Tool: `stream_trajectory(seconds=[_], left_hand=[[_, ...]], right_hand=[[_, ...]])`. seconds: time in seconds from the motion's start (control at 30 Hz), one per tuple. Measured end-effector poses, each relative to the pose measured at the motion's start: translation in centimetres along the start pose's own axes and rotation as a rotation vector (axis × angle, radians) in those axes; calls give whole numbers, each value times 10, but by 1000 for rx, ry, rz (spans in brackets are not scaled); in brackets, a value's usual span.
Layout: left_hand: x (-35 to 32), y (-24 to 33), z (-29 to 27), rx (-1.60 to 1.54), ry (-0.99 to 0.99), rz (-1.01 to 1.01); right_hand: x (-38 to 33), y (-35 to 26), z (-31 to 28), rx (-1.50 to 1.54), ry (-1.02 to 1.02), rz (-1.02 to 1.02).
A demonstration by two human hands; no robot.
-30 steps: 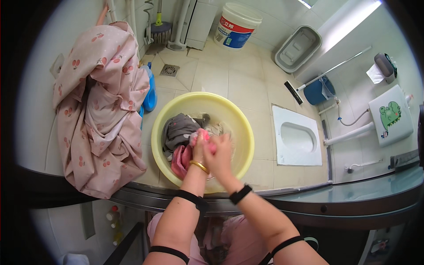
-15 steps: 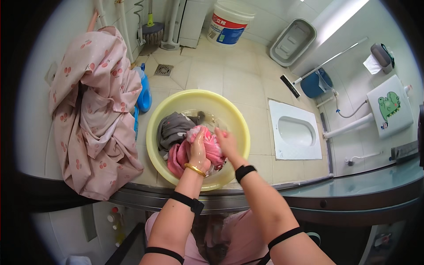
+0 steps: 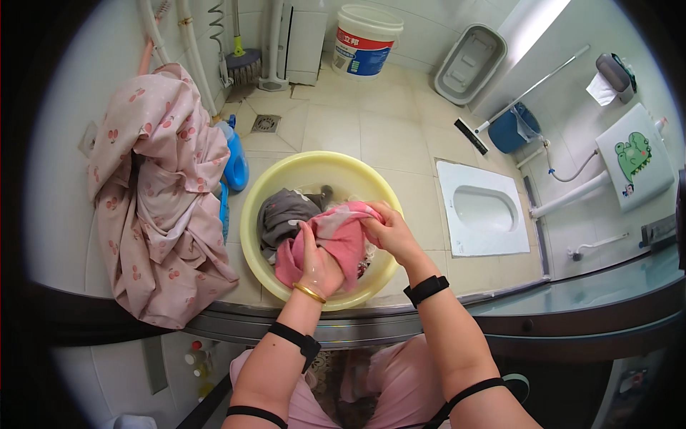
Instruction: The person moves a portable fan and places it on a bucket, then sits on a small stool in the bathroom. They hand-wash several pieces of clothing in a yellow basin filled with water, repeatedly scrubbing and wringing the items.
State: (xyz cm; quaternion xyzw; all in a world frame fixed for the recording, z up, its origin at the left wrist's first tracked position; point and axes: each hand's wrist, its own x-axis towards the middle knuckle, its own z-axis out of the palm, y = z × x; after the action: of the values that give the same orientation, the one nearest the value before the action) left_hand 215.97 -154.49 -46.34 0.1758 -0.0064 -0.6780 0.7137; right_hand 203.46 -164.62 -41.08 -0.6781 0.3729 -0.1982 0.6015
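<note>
A pale yellow basin (image 3: pixel 392 193) on the floor holds wet laundry. Over it, a pink cloth (image 3: pixel 340 240) with pale patches is stretched between my hands. My right hand (image 3: pixel 391 232) pinches its upper right edge near the basin's right rim. My left hand (image 3: pixel 319 269), with a gold bangle at the wrist, is under and against the cloth's lower left part; its thumb points up and the other fingers are partly hidden by the fabric. A dark grey garment (image 3: pixel 284 218) lies bunched in the basin's left side. Some whitish fabric and water show behind the pink cloth.
A pink cherry-print curtain (image 3: pixel 153 214) hangs at left beside blue bottles (image 3: pixel 236 161). A squat toilet (image 3: pixel 486 211) lies at right, near a blue bin (image 3: pixel 513 130) and a floor squeegee (image 3: pixel 470 136). A white bucket (image 3: pixel 366 43) and grey tub (image 3: pixel 469 64) stand far back.
My right hand has moved right and now pulls an edge of the pink cloth outward. The cloth, bunched between both hands before, is spread wider. My left hand has shifted slightly lower.
</note>
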Motion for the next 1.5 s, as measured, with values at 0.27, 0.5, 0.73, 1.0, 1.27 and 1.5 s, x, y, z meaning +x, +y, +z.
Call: stream_trajectory(seconds=[0.27,0.5,0.73,1.0,1.27,1.5], left_hand=[[19,11,-13,-225,137,45],[20,-16,-1,-153,158,25],[32,3,-70,-363,-314,-70],[45,0,-70,-173,225,16],[24,21,27,-35,307,181],[-5,64,21,607,147,-86]], right_hand=[[-44,-25,39,553,60,42],[-10,-3,90,-572,276,-397],[-1,2,116,-594,400,-333],[9,30,101,-596,527,-259],[34,71,18,-148,428,-27],[27,-10,-20,452,313,-83]])
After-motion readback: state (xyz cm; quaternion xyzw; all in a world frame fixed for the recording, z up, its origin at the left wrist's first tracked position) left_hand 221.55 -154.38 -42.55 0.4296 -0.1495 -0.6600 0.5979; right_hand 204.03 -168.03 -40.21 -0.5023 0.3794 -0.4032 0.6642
